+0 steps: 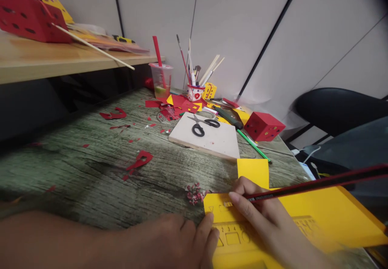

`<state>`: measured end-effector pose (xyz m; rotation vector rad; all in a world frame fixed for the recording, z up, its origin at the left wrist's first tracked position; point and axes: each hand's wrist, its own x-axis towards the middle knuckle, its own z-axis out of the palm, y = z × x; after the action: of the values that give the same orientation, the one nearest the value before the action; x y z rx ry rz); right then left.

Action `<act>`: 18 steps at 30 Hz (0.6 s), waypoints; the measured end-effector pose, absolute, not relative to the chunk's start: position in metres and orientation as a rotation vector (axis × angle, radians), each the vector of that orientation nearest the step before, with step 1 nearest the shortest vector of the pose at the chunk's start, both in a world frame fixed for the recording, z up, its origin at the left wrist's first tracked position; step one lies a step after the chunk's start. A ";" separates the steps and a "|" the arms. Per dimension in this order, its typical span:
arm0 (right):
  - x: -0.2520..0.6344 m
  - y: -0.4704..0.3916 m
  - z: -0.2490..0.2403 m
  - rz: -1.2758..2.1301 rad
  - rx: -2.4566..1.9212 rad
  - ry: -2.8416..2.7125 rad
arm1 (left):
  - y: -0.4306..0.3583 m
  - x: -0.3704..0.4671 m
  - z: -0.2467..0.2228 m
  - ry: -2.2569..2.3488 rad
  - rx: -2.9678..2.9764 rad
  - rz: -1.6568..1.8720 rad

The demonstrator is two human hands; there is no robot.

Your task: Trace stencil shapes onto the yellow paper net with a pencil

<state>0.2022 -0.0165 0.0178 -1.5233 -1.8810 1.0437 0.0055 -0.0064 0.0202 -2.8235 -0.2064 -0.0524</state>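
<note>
My right hand (260,216) grips a dark red pencil (318,183), its tip down on a yellow shape stencil (230,236) that lies over a yellow paper sheet (330,216) at the table's near right. My left hand (178,240) presses flat on the stencil's left edge, fingers together. A small yellow paper square (253,171) sits just beyond the stencil.
Black-handled scissors (202,125) rest on a white board (209,139). Behind are a red cube (264,126), a green pencil (253,147), a brush cup (195,92), a plastic cup (161,80) and red paper scraps (140,160). A wooden shelf (60,59) juts at left; a black chair (339,107) stands at right.
</note>
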 end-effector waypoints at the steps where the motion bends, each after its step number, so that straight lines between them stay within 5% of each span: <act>1: 0.202 -0.016 0.017 1.055 -1.506 -1.897 | -0.006 0.005 0.020 -0.205 -2.828 -0.047; 18: 0.204 -0.016 0.014 0.930 -1.593 -1.700 | -0.005 0.003 0.013 -0.214 -2.825 -0.164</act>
<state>0.2042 -0.0156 0.0142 -1.5929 -1.6999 0.9304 0.0032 -0.0054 0.0130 -2.8251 -0.2140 -0.1641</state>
